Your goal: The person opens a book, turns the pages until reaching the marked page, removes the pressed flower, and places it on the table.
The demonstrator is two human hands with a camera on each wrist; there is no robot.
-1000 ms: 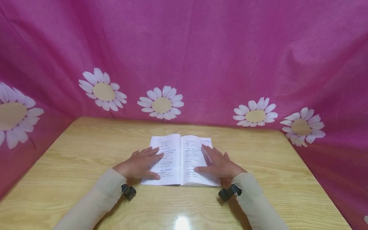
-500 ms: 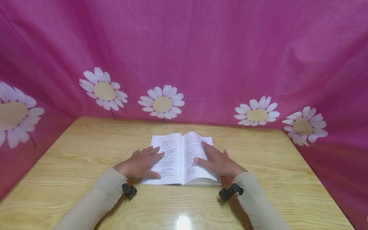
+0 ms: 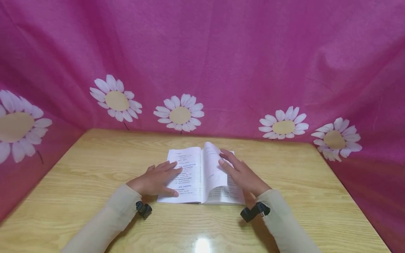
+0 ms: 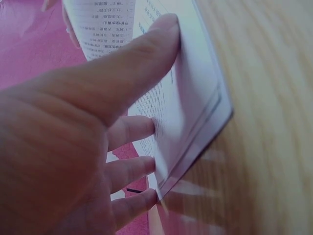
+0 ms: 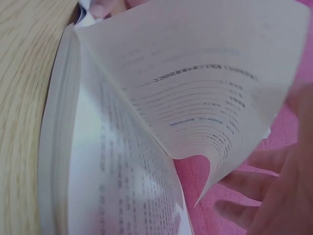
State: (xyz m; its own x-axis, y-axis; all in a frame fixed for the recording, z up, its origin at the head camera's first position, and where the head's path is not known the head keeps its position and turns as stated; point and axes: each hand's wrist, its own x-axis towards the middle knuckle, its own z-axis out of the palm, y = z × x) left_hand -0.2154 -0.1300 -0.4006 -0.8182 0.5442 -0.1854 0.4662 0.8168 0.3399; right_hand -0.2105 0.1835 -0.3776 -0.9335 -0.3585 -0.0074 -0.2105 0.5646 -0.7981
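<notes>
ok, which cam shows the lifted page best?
Right wrist: the lifted page fills much of the frame, its curl clear. Head shows it small, beside the right hand. Left wrist: can't single it out.

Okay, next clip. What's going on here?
A person has both hands at an open book on a wooden table. The left hand rests spread on the left page. The right hand is at the outer edge of a lifted page on the other side. That page curls up toward the middle, showing part of the printed page beneath, and is not yet turned over.
</notes>
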